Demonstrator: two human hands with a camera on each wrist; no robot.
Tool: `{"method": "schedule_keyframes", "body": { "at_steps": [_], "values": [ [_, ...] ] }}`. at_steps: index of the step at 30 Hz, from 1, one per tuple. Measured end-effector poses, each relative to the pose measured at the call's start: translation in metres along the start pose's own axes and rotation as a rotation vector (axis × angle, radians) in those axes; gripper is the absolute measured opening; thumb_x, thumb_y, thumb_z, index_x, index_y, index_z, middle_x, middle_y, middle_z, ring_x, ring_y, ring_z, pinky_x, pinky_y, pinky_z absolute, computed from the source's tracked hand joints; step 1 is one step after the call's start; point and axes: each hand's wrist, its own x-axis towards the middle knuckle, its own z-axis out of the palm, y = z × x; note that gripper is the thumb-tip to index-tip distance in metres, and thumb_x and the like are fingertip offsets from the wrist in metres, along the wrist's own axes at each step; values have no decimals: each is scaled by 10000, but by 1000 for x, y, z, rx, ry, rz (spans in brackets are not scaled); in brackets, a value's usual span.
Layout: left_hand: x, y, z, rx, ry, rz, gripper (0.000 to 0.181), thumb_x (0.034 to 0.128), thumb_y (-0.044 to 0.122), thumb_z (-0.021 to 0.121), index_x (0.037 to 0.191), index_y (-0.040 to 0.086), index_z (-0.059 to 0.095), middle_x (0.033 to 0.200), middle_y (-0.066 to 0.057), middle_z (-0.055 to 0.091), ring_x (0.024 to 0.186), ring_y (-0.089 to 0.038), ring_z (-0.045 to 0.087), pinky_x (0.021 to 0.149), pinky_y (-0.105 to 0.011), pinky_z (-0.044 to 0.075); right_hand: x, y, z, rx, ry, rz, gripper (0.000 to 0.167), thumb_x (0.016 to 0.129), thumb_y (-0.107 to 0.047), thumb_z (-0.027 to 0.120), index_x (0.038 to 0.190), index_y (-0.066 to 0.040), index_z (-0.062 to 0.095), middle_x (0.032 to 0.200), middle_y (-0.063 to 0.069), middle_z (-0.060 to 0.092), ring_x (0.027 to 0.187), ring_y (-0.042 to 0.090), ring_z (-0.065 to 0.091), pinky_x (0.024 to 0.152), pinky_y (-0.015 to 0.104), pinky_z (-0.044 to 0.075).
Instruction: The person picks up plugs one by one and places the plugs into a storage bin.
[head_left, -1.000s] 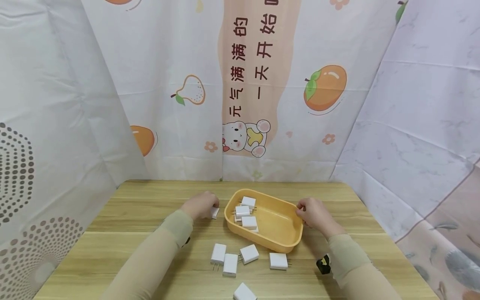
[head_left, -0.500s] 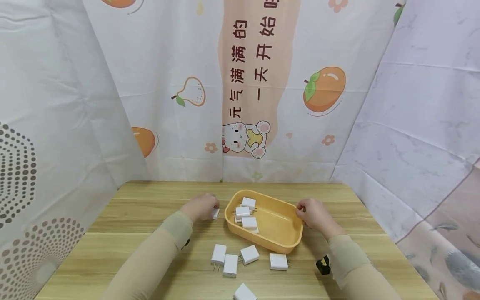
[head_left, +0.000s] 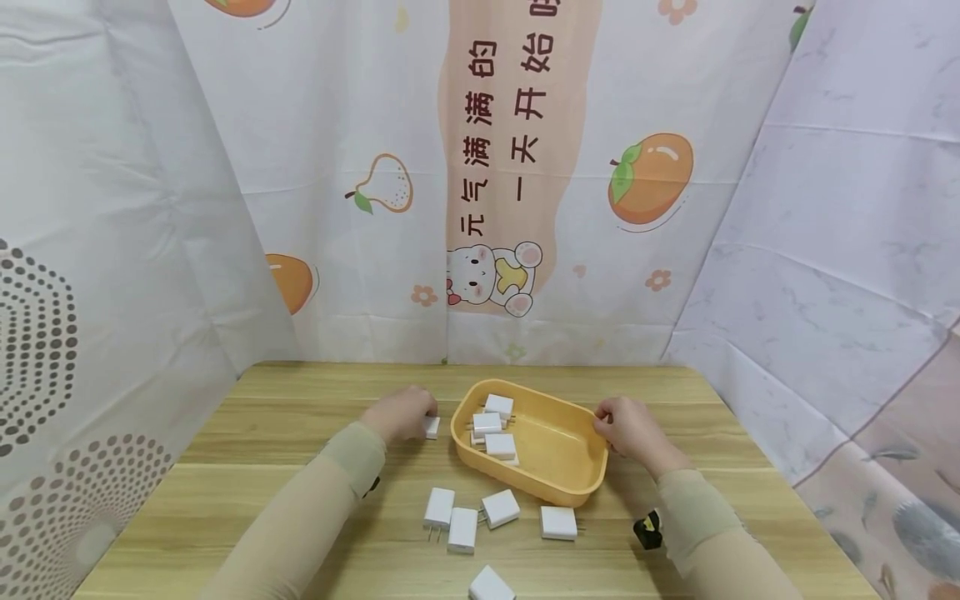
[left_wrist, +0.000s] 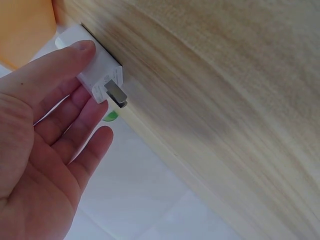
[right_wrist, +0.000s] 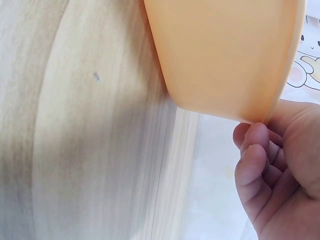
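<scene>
My left hand (head_left: 406, 413) pinches a white plug-in charger (left_wrist: 95, 62) between thumb and fingers, just left of the orange basket (head_left: 558, 483). In the left wrist view the charger lies against the wooden table, its metal prongs pointing away from the basket. My right hand (head_left: 628, 427) grips the basket's right end by the rim; the right wrist view shows curled fingers (right_wrist: 251, 160) at the basket wall (right_wrist: 220, 60). Several white chargers (head_left: 500, 446) are heaped in the basket's left half.
Several more chargers stand or lie on the table in front of the basket, among them one charger (head_left: 558, 522) at the right and another charger (head_left: 491, 585) at the near edge of view. Patterned curtains (head_left: 360, 250) hang behind the table (head_left: 285, 417) and at its sides.
The charger at my left hand has turned slightly and its visible end sits a little differently. The basket and my right hand stay in place.
</scene>
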Motion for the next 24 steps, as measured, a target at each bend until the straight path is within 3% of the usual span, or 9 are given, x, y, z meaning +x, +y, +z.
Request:
{"method": "schedule_keyframes", "body": {
  "at_steps": [9,16,21,24],
  "values": [
    [-1,1,-1,5,-4,-13,239,763,47,856,965,147,776,971,11,684,951,-180,612,876,-392,520,0,1,0,-14,6,-10,111,943,-59,646,841,-60,689,589,17,558,468,143,549,432,295,487],
    [-4,-3,-1,-20,4,2,308,786,34,819,1082,112,779,1101,-29,719,1068,-228,647,927,-405,524,0,-2,-2,-18,9,-16,118,944,-71,647,832,-65,686,586,19,563,464,142,553,425,280,478],
    [-6,-4,-5,-35,38,12,324,822,93,840,1137,94,766,1151,-50,720,1103,-248,651,971,-419,510,0,-2,-1,-27,18,-23,130,941,-55,652,814,-70,678,577,14,557,455,136,548,421,278,473],
    [-8,-3,-10,-37,70,12,290,848,137,833,1128,103,764,1117,-33,720,1037,-214,650,943,-407,513,0,-1,-1,-26,21,-21,135,941,-51,657,810,-73,678,574,12,555,456,135,546,426,285,474]
  ]
}}
